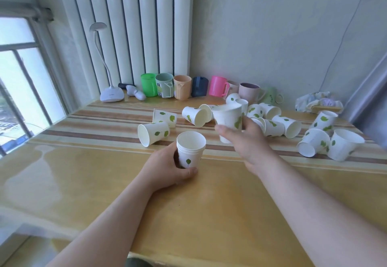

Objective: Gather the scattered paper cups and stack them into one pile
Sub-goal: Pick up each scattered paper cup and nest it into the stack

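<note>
Head-camera view: a person's left hand wraps around a short stack of nested paper cups, holding it upright on the tabletop, seemingly as a steady base for the pile. The right hand is closed around a single leaf-printed cup, held mouth-up above the tabletop to the right of the stack, apparently ready to be dropped in. More than a dozen loose cups lie tipped or upright across the striped far side, in front of a row of coloured mugs along the wall.
</note>
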Demonstrator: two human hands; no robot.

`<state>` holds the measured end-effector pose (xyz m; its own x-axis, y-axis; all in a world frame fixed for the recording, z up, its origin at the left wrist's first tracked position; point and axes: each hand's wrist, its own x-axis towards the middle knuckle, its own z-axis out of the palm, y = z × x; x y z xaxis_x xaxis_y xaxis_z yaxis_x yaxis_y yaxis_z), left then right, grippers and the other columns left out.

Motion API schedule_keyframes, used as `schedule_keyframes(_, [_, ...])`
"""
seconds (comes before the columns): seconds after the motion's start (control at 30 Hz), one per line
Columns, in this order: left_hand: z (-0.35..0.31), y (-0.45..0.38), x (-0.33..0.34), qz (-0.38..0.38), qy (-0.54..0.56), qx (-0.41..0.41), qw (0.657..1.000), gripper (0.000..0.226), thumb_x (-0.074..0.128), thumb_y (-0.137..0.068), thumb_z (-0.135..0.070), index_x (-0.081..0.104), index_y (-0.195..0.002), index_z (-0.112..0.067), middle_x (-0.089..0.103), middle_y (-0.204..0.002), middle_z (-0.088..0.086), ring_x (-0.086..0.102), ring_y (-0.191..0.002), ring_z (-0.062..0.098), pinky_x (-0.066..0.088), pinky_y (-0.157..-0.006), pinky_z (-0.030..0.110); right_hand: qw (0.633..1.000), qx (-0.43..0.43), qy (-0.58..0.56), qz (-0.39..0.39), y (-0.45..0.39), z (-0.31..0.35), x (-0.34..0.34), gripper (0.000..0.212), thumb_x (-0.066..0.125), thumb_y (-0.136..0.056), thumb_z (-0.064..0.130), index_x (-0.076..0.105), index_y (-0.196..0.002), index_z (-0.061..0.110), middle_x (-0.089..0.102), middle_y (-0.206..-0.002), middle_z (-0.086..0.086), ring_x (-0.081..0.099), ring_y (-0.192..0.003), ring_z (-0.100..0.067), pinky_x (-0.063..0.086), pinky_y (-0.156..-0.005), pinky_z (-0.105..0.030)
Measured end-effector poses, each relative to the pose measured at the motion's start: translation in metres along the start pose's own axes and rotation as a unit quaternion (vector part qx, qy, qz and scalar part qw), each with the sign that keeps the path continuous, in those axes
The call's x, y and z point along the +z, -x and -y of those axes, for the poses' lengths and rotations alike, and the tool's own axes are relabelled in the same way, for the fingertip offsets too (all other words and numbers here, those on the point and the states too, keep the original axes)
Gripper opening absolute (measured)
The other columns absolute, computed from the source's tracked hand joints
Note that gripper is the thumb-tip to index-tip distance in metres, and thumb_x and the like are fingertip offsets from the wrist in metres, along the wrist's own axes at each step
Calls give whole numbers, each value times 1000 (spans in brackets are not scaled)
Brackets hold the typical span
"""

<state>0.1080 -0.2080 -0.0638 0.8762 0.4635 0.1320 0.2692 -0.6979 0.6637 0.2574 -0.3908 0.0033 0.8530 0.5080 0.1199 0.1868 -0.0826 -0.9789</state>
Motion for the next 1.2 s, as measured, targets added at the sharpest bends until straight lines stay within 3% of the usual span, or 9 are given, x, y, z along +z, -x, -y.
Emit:
schedule_keyframes(0.13, [-1,1,1,-11,-2,6,1000,59,89,-75,-54,58,-124,-49,72,-102,-29,67,-101,0,56,-87,29,995,-47,-58,63,-4,17,38,61,93,-74,22,69,-130,21,80,-120,1,75,-111,-13,62,-90,-31])
schedule_keyframes(0.27, [0,1,1,-21,-4,1,1000,57,89,-75,-53,56,-121,-50,71,-98,-28,68,-97,1,57,-84,31,992,-49,2,119,-1,4,50,50,94,-79,17,66,-115,37,75,-110,14,70,-91,10,58,-79,-18])
schedule_keyframes(0.43, [1,0,2,-33,-9,-6,999,61,87,-75,-53,59,-129,-42,72,-103,-25,68,-99,6,59,-87,35,973,-17,39,229,5,-24,32,75,83,-69,28,63,-139,47,63,-142,6,61,-125,-19,53,-105,-35])
schedule_keyframes(0.63, [4,-4,4,-41,-24,-37,998,58,80,-70,-56,57,-120,-36,69,-101,-20,67,-100,13,60,-88,40,975,22,163,149,-26,-52,34,64,60,-82,10,65,-136,44,60,-126,11,65,-92,-13,51,-73,-26])
schedule_keyframes(0.73, [4,-4,6,-71,-83,-28,994,48,72,-70,-61,57,-105,-32,64,-98,-16,63,-104,17,55,-90,39,952,-39,247,177,-60,-47,63,55,65,-83,28,67,-136,41,64,-130,8,66,-107,-15,53,-91,-33])
schedule_keyframes(0.83, [6,-5,8,-82,-98,-32,991,47,67,-68,-65,54,-100,-34,63,-95,-16,64,-102,18,54,-90,40,939,-40,246,239,-93,-34,98,51,68,-96,21,65,-146,30,57,-146,-7,58,-136,-24,46,-109,-38])
schedule_keyframes(0.97, [6,-6,9,-82,-88,-19,993,46,71,-71,-60,55,-107,-36,62,-99,-18,61,-104,13,53,-91,37,861,-48,360,356,-123,-16,137,78,67,-93,19,43,-157,55,35,-160,-11,44,-147,-36,40,-116,-45])
schedule_keyframes(1.03, [6,-7,9,-84,-86,-15,993,52,75,-71,-57,56,-116,-38,61,-103,-22,61,-108,12,52,-90,35,827,-46,405,387,-129,-12,147,84,72,-82,32,39,-150,68,42,-158,-8,51,-139,-38,45,-115,-53])
schedule_keyframes(1.2, [4,-7,8,-86,-71,-4,994,76,81,-73,-52,53,-142,-42,58,-130,-25,55,-123,5,46,-90,28,857,-71,386,334,-132,-23,150,69,85,-78,36,57,-138,51,50,-145,-4,58,-131,-33,49,-112,-47])
